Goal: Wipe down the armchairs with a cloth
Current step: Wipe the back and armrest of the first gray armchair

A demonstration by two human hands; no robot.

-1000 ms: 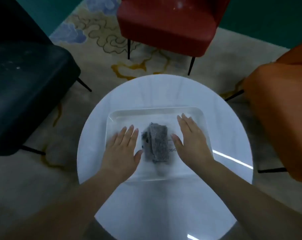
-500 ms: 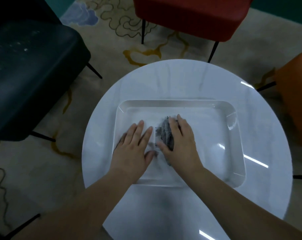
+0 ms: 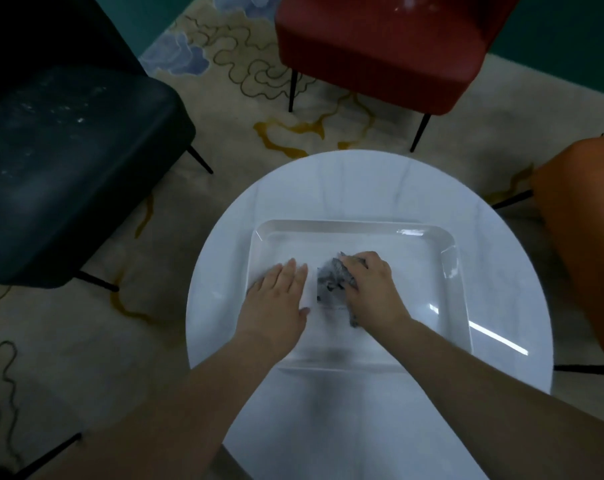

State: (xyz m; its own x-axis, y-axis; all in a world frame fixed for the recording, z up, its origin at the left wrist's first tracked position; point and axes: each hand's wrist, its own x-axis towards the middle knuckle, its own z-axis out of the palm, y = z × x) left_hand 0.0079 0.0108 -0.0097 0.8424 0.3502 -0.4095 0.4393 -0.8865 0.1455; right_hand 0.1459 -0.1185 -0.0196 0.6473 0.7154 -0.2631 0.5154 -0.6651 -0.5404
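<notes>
A: Hands, status?
B: Left hand (image 3: 282,292) lies flat, fingers straight and together, palm down on the floor of the clear rectangular tray (image 3: 450,271). Right hand (image 3: 372,292) has its fingers curled over the crumpled grey cloth (image 3: 331,281), gripping it inside the tray.
A: Surroundings, left to right?
B: Dark padded armchair (image 3: 68,174), white specks on its seat; red armchair (image 3: 380,53) on thin black legs; orange armchair (image 3: 584,244) at the right edge. Tray sits on a glossy white round table (image 3: 345,188) over a patterned rug (image 3: 224,133).
</notes>
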